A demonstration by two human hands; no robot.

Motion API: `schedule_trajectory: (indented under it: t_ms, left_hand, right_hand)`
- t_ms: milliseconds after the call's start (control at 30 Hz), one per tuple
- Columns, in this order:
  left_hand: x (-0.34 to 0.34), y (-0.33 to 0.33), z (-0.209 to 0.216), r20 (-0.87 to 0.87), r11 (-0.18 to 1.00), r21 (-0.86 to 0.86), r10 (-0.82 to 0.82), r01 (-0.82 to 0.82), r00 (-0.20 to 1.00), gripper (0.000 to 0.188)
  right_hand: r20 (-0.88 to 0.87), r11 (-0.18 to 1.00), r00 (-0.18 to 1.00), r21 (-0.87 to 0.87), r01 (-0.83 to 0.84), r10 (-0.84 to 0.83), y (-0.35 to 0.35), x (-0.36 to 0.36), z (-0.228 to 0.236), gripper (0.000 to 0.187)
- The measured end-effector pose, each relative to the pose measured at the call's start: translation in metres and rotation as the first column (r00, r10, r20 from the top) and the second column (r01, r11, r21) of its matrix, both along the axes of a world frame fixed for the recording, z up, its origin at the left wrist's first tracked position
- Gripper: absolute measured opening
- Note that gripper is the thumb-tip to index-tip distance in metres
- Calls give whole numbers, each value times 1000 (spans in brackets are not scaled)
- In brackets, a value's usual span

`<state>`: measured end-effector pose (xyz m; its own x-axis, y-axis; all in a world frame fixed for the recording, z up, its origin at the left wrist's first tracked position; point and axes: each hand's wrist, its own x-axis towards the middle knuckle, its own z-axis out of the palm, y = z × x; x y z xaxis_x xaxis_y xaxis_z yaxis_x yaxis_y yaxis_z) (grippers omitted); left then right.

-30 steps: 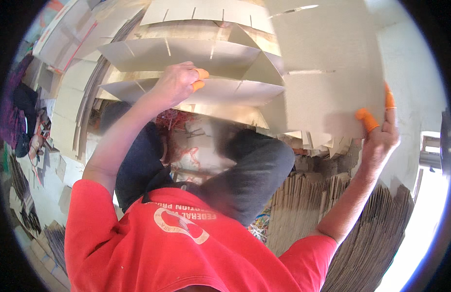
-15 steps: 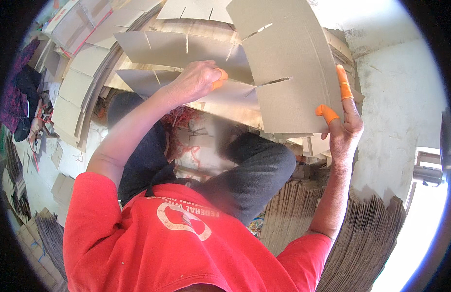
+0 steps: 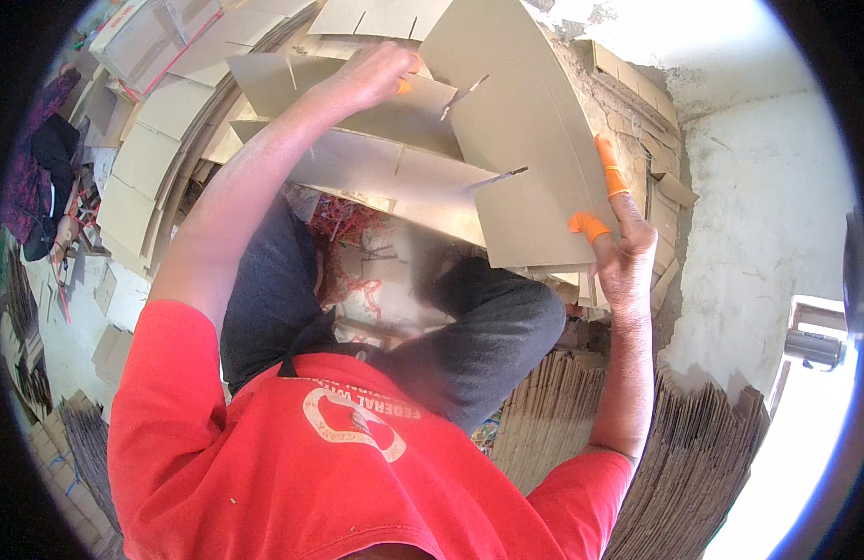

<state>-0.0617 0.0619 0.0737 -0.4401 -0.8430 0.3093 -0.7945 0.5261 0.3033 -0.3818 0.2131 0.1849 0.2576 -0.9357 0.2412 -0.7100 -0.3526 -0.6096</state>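
My right hand (image 3: 626, 245), with orange rubber tips on thumb and forefinger, grips the edge of a slotted cardboard sheet (image 3: 525, 149) held up in front of me. My left hand (image 3: 376, 77), also with an orange finger tip, presses on another slotted cardboard sheet (image 3: 357, 103) that lies on a stack of similar sheets (image 3: 395, 182) over my knees. The upright sheet crosses the flat ones at their slots. My red shirt and dark trousers fill the lower middle of the view.
Stacks of cardboard sheets (image 3: 133, 177) stand at the left and behind. Bundles of corrugated cardboard on edge (image 3: 693, 467) lean at the lower right by a white wall (image 3: 759, 233). Red string (image 3: 343, 229) lies on the floor. A person in dark clothes (image 3: 40, 177) sits at the far left.
My right hand has brought the upright sheet leftward and closer over the stack. My left hand has slid up along the flat sheets. The view has tilted.
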Motion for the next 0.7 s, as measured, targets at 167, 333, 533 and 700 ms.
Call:
schedule_trajectory:
  t_ms: [167, 333, 533, 700]
  left_hand:
    - [0, 3, -5, -12, 995, -73, -63, 62, 998, 16]
    - [-6, 4, -2, -30, 995, -45, -88, 87, 996, 15]
    - [9, -2, -19, -53, 982, -163, -101, 91, 993, 22]
    - [6, 23, 16, -193, 996, -15, 89, -94, 977, 32]
  right_hand:
    - [-92, 989, 991, 123, -84, 96, -11, -2, -24, 74]
    - [-225, 970, 956, 196, -145, 189, -7, 19, -72, 72]
    - [-305, 991, 946, -45, -129, 109, 10, 25, -80, 63]
    - [34, 864, 907, -292, 410, -419, 23, -53, -85, 54]
